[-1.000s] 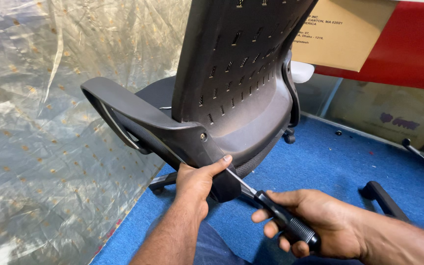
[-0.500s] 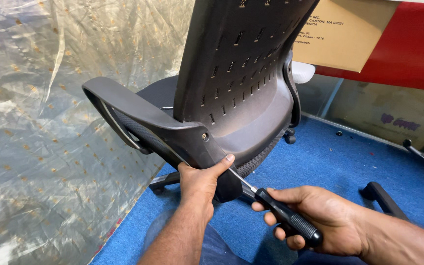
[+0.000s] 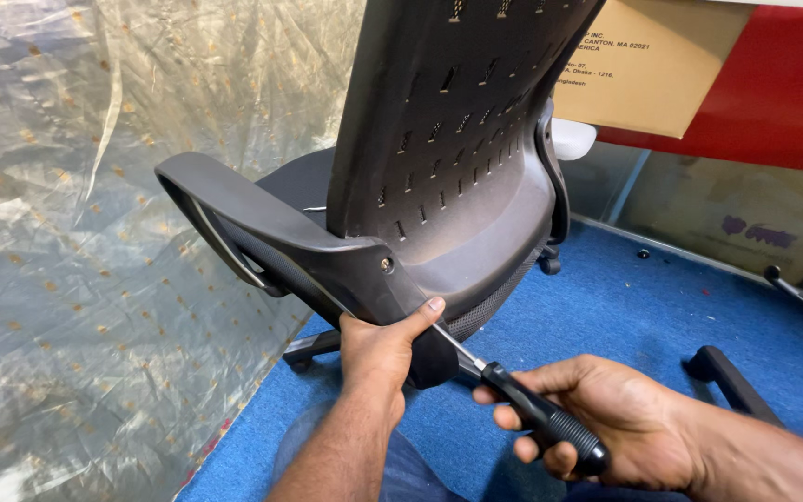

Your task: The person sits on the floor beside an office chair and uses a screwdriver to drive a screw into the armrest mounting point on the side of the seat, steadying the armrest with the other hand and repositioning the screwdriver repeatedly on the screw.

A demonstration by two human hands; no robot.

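Observation:
A black office chair with a slotted plastic back stands in front of me, its left armrest reaching toward the left. My left hand grips the lower end of the armrest bracket, thumb stretched along its edge near a screw. My right hand is closed on the black ribbed handle of a screwdriver. The metal shaft runs up and left and disappears behind the bracket and my left thumb, so the tip is hidden.
A crinkled translucent plastic sheet hangs along the left. Blue carpet covers the floor. A brown cardboard box leans on a red panel at the back. A black chair part lies at the right.
The view has shifted slightly, so the chair sits a little lower in the frame. Both hands keep the same grips; the screwdriver has hardly moved.

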